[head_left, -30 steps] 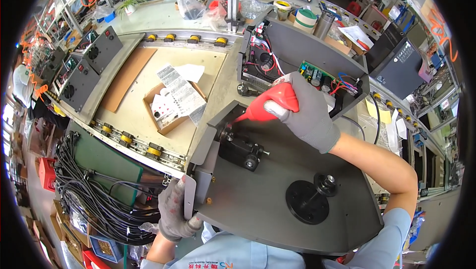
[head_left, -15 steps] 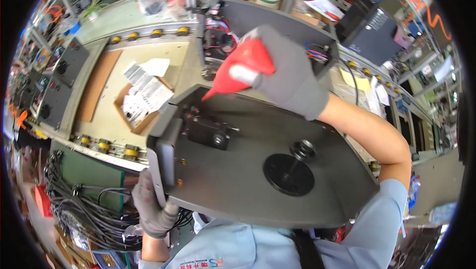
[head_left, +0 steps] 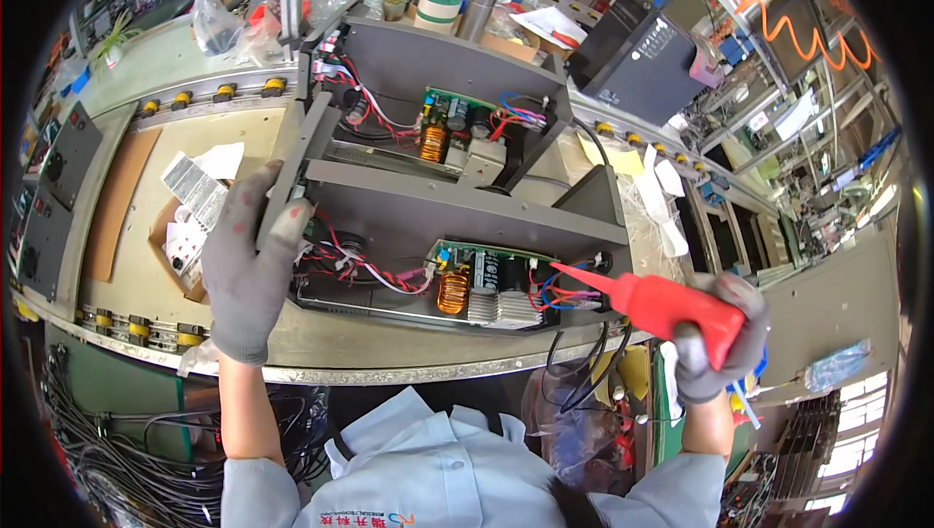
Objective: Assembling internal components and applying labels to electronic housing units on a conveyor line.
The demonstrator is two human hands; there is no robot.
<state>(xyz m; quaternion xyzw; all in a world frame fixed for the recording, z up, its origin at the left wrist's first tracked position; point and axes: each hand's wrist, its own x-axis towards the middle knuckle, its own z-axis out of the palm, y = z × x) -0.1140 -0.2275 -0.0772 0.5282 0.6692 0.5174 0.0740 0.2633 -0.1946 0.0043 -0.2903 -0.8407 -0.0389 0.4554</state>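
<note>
My right hand, in a grey glove, is wrapped round a red squeeze bottle with a long pointed nozzle. The nozzle tip is close to the right end of a green circuit board, near red and blue wires. That board sits inside a dark grey metal casing on the bench, with a copper coil and a silver heat sink beside it. At the casing's left end, my gloved left hand grips the upright end panel, thumb on the near side.
A second grey casing with wires and a board stands just behind. Left are a cardboard box with papers and a brown board. Black cables hang over the bench's front edge. An orange coiled hose hangs upper right.
The near casing, held tilted against my body before, now rests on the bench with its board and wires showing. The red bottle has moved from the casing's far left to its right end.
</note>
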